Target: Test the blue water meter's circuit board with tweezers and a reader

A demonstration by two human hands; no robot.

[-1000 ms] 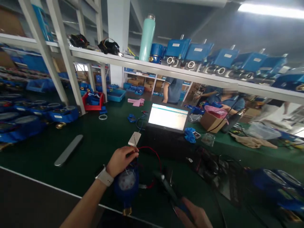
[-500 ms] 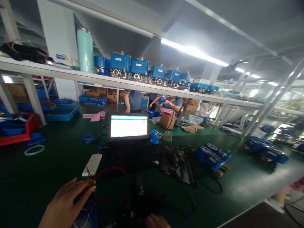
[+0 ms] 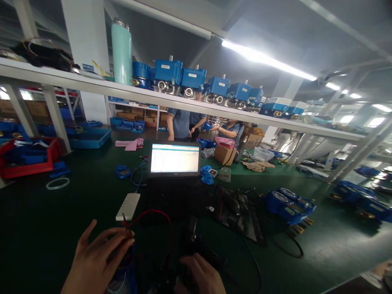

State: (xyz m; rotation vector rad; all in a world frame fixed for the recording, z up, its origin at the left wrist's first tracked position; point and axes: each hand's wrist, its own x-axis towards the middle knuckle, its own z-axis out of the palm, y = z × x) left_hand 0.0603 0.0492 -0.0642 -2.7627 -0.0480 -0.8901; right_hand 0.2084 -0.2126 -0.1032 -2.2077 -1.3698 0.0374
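My left hand (image 3: 94, 257) lies near the bottom edge over a blue water meter (image 3: 122, 273), thumb and forefinger pinched on thin wire ends where a red wire (image 3: 153, 214) loops up. That wire runs toward a small white box (image 3: 128, 206) on the green table (image 3: 39, 228). My right hand (image 3: 200, 275) sits at the bottom centre, fingers curled on a dark tool (image 3: 196, 241) that I cannot make out clearly. An open laptop (image 3: 174, 161) with a lit screen stands just behind both hands.
A black mouse on a dark pad (image 3: 237, 210) lies right of the laptop, with blue meters (image 3: 289, 202) beyond. A shelf (image 3: 92, 85) carries blue meter units and a teal bottle (image 3: 121, 51). Other people (image 3: 180, 122) work across the table. Red and blue bins (image 3: 27, 157) stand left.
The view swung up and right, away from the meter toward the laptop and far bench. My left hand stays on the wires; my right hand has come back into view at the bottom.
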